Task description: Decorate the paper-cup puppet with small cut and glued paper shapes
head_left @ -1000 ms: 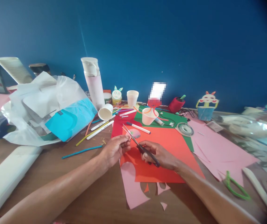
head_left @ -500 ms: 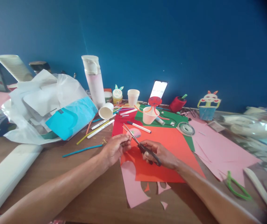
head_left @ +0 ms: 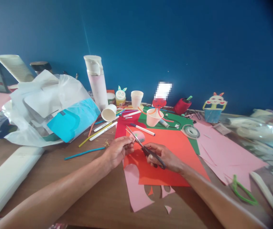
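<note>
Black-handled scissors [head_left: 146, 150] gripped in your right hand [head_left: 166, 158]; left hand [head_left: 117, 151] pinches small pink piece [head_left: 132, 138] beside them; likely trimming step; next cut calls for steady hold.

A craft space — home or classroom, unclear — with scissors [head_left: 148, 152], markers [head_left: 103, 131] and cut paper [head_left: 134, 197] at a table [head_left: 90, 197], paper cups [head_left: 136, 100] near its back edge, blue wall [head_left: 131, 41] behind.

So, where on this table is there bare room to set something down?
Bare tabletop shows between the left forearm and the pink offcut, and between that forearm, the blue stick and the long white object. It's crowded towards the wall, with cups, markers and the white bottle, at far right with plastic packaging, and mid-table, where the right hand holds scissors.
</note>
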Action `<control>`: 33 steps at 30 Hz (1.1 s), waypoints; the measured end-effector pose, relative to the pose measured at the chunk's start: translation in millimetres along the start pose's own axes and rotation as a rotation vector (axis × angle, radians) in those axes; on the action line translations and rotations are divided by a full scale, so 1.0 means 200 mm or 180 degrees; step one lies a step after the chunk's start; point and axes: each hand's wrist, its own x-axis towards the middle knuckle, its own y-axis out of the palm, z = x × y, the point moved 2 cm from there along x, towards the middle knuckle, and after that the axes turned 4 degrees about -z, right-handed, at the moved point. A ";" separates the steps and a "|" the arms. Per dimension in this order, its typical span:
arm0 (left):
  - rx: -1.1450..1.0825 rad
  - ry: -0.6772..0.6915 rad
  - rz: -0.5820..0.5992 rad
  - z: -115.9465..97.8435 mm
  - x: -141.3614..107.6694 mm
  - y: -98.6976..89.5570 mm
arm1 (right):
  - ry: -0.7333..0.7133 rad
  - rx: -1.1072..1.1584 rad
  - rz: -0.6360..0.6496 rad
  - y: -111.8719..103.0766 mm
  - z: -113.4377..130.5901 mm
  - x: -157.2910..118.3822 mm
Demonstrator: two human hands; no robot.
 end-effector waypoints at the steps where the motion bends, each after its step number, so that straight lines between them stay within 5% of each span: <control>1: 0.0011 0.0003 0.0003 0.00 0.00 0.00 | -0.0001 -0.0011 0.0003 0.00 0.00 0.00; 33: 0.0360 0.0036 0.0054 -0.02 0.02 -0.03 | 0.0061 -0.0231 -0.0006 -0.03 -0.01 0.00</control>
